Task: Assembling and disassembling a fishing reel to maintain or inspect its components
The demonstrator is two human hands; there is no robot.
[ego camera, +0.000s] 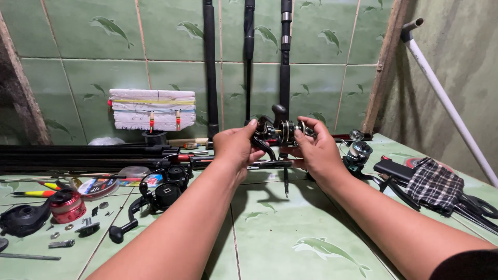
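Gripping black metal spinning reel with gold spool (278, 133), both hands held it raised above green tiled desk (290, 228), mid-frame, before upright dark rods (210, 67). Left hand (236, 148) wrapped reel's left side, fingers curled shut on body. Right hand (316, 150) pinched spool end between thumb and fingertips (306, 123). Second black reel (166, 192) lay on desk, lower left, well apart.
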